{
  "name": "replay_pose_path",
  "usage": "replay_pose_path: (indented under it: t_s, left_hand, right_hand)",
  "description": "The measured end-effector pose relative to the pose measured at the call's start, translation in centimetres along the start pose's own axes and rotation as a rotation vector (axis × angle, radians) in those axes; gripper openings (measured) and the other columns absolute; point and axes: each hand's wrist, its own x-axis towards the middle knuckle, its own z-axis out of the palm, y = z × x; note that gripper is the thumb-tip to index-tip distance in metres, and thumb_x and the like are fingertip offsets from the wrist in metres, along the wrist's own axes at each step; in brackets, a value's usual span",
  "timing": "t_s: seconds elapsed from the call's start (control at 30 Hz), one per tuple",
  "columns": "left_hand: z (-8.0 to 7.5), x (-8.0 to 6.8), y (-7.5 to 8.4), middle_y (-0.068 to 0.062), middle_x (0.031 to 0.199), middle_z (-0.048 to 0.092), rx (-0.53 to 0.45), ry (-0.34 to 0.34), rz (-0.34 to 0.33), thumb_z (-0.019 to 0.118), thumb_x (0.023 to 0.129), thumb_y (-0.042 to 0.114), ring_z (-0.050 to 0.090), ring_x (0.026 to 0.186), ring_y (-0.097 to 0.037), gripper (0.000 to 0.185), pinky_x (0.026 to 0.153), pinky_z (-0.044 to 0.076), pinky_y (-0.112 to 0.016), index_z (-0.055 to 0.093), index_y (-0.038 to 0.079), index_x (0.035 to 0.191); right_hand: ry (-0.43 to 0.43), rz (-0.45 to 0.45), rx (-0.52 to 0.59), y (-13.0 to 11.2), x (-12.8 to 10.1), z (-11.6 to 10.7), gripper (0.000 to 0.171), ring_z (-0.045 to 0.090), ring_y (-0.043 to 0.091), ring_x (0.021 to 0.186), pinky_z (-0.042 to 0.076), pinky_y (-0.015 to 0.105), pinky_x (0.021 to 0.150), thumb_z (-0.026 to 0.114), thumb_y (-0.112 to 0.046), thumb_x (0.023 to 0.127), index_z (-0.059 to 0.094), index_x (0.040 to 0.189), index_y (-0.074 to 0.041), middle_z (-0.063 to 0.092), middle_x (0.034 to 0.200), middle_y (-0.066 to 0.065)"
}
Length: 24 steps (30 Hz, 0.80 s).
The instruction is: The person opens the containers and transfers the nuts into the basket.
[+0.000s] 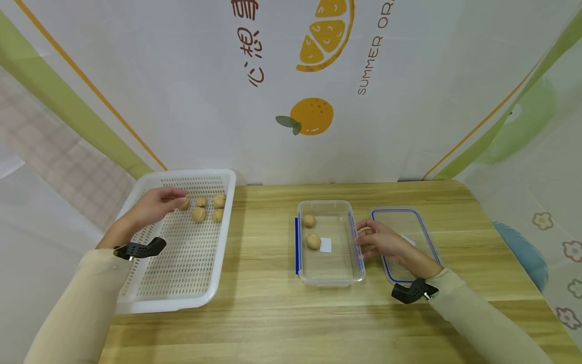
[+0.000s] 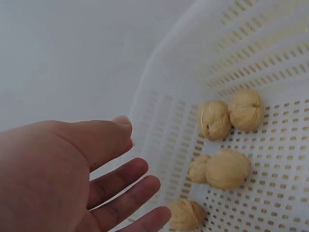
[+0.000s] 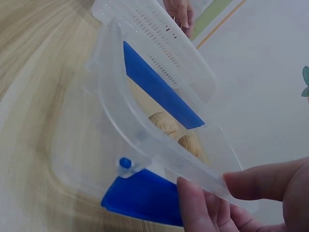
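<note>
Five walnuts (image 1: 199, 214) sit in the upper part of a white perforated basket (image 1: 182, 283) at the left of the head view. They are pale tan, rounded and wrinkled, and the wrist view shows the seam on two of them. They lie in a loose cluster, some touching. The left hand (image 1: 154, 206) reaches in over them with fingers straight and spread, holding nothing; its fingertips are at the leftmost nut, though I cannot tell if they touch it.

Right of centre stands a clear plastic container (image 1: 330, 273) with blue clips on its sides. Two more walnuts (image 1: 311, 241) lie apart near its left wall, beside a small white label. The right hand (image 1: 379, 241) pinches the container's right rim between thumb and fingers, as the right wrist view shows. Just right of the box, partly under that hand, lies its clear lid (image 1: 411, 217) with a blue edge.

Everything rests on a light wooden table (image 1: 273, 313). Behind it hangs a white backdrop (image 1: 182, 101) printed with oranges, green and orange stripes and lettering.

The container's long axis runs from the lower edge of the frame toward the backdrop, open side up. The basket lies the same way, slightly slanted leftward.
</note>
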Motion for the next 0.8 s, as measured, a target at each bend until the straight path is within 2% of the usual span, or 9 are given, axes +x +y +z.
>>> replay_pose_path:
  t_s: [0.1,0.23,0.4,0.5,0.8]
  left_hand:
    - [0.1,-0.2,1.1,-0.031,0.132,0.06,0.038,0.003,0.043,0.055,0.107,0.024,0.059,0.12,-0.045,0.046,0.093,0.053,-0.042,0.054,-0.011,0.137]
    - [0.4,-0.5,2.7,-0.033,0.136,0.057,0.057,-0.01,0.09,0.055,0.107,0.02,0.054,0.125,-0.049,0.044,0.099,0.048,-0.058,0.053,-0.011,0.139]
    - [0.6,-0.6,4.3,-0.034,0.14,0.052,0.06,-0.036,0.137,0.055,0.107,0.018,0.053,0.127,-0.051,0.045,0.1,0.048,-0.06,0.051,-0.011,0.141]
    - [0.8,-0.5,5.3,-0.034,0.144,0.048,0.07,-0.058,0.173,0.055,0.107,0.018,0.048,0.131,-0.052,0.047,0.103,0.045,-0.061,0.048,-0.012,0.143]
    - [1.7,-0.7,8.4,-0.032,0.157,0.032,0.124,-0.134,0.229,0.055,0.107,0.023,0.025,0.146,-0.051,0.058,0.115,0.025,-0.067,0.037,-0.008,0.152]
  right_hand:
    - [-0.005,-0.003,-0.001,0.0,0.0,0.0,0.038,0.061,0.014,0.082,0.062,0.031,0.069,0.057,0.002,0.099,0.036,0.13,0.007,0.058,0.091,0.004]
    - [-0.009,-0.003,0.0,-0.1,-0.1,0.0,0.039,0.061,0.014,0.082,0.062,0.031,0.069,0.058,0.002,0.099,0.035,0.131,0.007,0.058,0.091,0.004]
    - [-0.012,-0.003,-0.009,-0.1,-0.2,0.0,0.04,0.061,0.014,0.083,0.062,0.031,0.07,0.058,0.001,0.099,0.035,0.131,0.008,0.058,0.092,0.005]
    - [-0.011,-0.004,-0.015,-0.1,-0.2,0.0,0.04,0.061,0.014,0.083,0.062,0.031,0.071,0.058,0.001,0.099,0.035,0.132,0.008,0.058,0.092,0.005]
    - [-0.019,-0.009,-0.012,-0.1,-0.2,-0.1,0.04,0.061,0.014,0.083,0.062,0.032,0.071,0.058,0.0,0.099,0.035,0.131,0.008,0.058,0.092,0.005]
